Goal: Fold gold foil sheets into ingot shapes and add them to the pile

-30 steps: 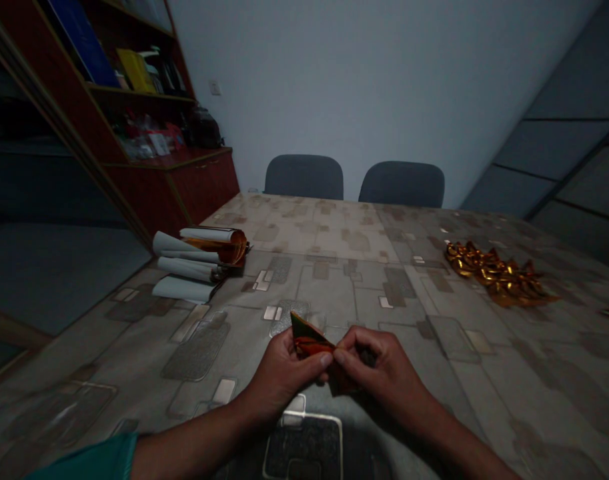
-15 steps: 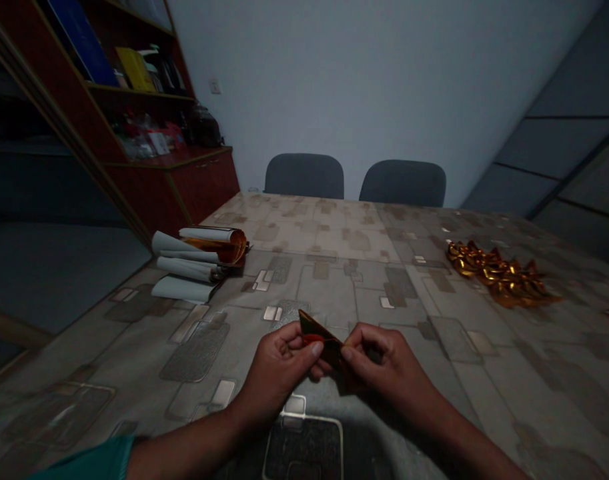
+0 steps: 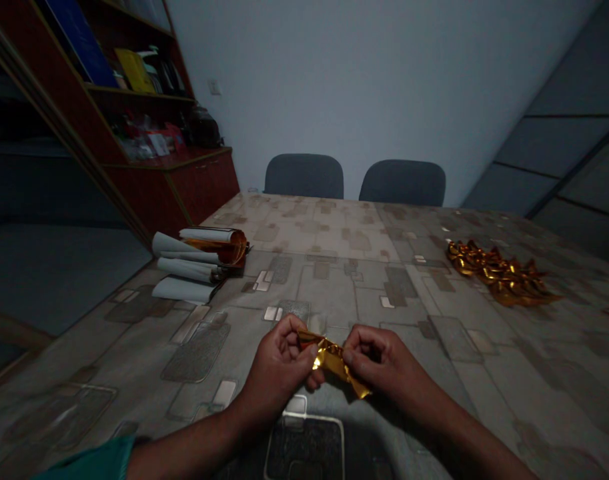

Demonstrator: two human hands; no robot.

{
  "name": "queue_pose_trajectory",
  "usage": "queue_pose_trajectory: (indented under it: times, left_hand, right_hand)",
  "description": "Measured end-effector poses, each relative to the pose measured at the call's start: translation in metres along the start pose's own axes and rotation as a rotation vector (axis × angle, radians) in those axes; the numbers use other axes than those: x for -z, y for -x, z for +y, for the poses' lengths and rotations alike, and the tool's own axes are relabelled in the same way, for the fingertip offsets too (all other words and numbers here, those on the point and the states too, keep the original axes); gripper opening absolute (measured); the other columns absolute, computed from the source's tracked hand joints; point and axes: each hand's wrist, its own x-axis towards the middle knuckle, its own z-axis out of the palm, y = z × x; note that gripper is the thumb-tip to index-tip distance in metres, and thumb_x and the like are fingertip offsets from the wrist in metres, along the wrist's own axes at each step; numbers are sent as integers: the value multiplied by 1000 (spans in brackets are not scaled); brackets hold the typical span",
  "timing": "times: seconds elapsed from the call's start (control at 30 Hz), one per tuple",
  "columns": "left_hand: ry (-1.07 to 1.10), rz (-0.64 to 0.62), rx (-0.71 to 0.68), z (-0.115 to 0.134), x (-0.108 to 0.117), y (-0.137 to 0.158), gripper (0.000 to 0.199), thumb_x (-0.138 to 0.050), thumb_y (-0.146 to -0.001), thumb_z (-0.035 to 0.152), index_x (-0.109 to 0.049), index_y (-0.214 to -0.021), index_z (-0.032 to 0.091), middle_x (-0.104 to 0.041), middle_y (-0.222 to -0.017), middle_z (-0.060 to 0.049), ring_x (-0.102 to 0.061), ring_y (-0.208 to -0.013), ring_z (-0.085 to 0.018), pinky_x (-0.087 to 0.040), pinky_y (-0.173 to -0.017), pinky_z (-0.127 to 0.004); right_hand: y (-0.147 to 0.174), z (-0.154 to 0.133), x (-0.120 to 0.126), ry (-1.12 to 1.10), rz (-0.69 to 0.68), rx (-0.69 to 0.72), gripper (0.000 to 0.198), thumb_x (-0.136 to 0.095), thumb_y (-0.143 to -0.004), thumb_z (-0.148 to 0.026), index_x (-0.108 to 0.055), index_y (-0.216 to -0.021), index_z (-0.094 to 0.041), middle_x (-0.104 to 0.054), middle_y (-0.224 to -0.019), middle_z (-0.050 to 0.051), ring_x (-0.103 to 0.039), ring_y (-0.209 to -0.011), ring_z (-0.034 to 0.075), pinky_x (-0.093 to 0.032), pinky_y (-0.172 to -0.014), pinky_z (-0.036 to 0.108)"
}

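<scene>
Between my two hands is a folded piece of shiny gold foil paper point(image 3: 335, 361), held just above the table. My left hand point(image 3: 285, 357) pinches its left end between thumb and fingers. On the other side, the thumb and forefinger of my right hand point(image 3: 377, 353) grip its upper right edge. One corner of the foil hangs down below my right fingers. Part of the paper is hidden behind my left thumb. Far to the right lies a cluster of folded gold foil pieces point(image 3: 499, 272).
Rolled and folded sheets point(image 3: 197, 263), pale outside and gold inside, lie at the table's left. A patterned cloth covers the table point(image 3: 334, 230). Two grey chairs point(image 3: 304, 175) stand behind it, and a red-brown cabinet point(image 3: 204, 183) with filled shelves stands at the back left.
The foil paper has tipped, so its bright gold face now shows and its raised left corner sits lower. My hands have shifted only slightly and keep their grip.
</scene>
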Motion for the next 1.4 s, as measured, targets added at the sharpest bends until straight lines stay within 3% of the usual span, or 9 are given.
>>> queue_pose_trajectory:
  times: [0.17,0.27,0.37,0.53,0.63,1.07,1.2,1.4]
  left_hand:
    - [119,-221,-49,-1,7,1,35,-78,-76,39,-51,-82,18,-64,-91,-3,-66,-64,-14,-54,-55,-25]
    - [164,-317,-26,-3,11,2,36,-75,-80,46,-54,-86,17,-65,-89,-4,-66,-64,-15,-54,-60,-28]
    - [201,-302,0,-3,12,2,38,-71,-81,53,-57,-87,18,-66,-83,-4,-65,-63,-16,-53,-58,-29]
    - [261,-153,58,4,10,-3,54,-49,-91,64,-65,-76,15,-67,-77,-8,-62,-67,-18,-50,-62,-28]
    - [134,-126,87,5,12,-6,49,-55,-90,57,-66,-69,14,-67,-71,-7,-59,-65,-16,-46,-63,-25]
    - [-106,-335,218,11,15,-8,38,-82,-67,50,-73,-73,14,-59,-60,0,-46,-53,-9,-30,-49,-18]
    - [-167,-372,225,10,14,-8,37,-85,-63,48,-71,-69,14,-58,-56,2,-46,-51,-8,-32,-49,-18]
    - [-200,-439,330,6,12,-6,30,-84,-62,39,-69,-70,14,-61,-56,2,-46,-46,-6,-32,-46,-17]
  right_hand:
    - [0,-2,10,-104,-120,-64,30,-70,-76,-45,-56,-68,-20,-52,-58,-3,-42,-50,10,-31,-46,23]
    - [1,-5,16,-88,-135,-72,28,-71,-77,-43,-58,-69,-19,-52,-59,-3,-42,-50,10,-31,-47,24]
    - [1,-7,18,-40,-128,-47,24,-70,-78,-39,-60,-70,-19,-52,-60,-3,-42,-52,10,-31,-49,24]
    - [2,-7,20,-24,-172,-26,23,-67,-82,-38,-62,-72,-19,-52,-60,-3,-43,-52,10,-33,-50,24]
    - [3,-7,21,20,-245,-6,23,-65,-84,-37,-63,-71,-18,-52,-60,-3,-44,-53,10,-33,-51,23]
    - [4,-2,25,131,-302,18,10,-62,-83,-20,-68,-75,-17,-54,-59,-4,-43,-51,9,-30,-49,22]
    - [6,-4,22,145,-324,61,9,-63,-81,-15,-70,-75,-17,-60,-65,-2,-48,-56,10,-36,-53,22]
    - [5,-7,20,273,-276,146,8,-71,-81,-22,-74,-76,-18,-62,-69,0,-56,-62,13,-41,-57,24]
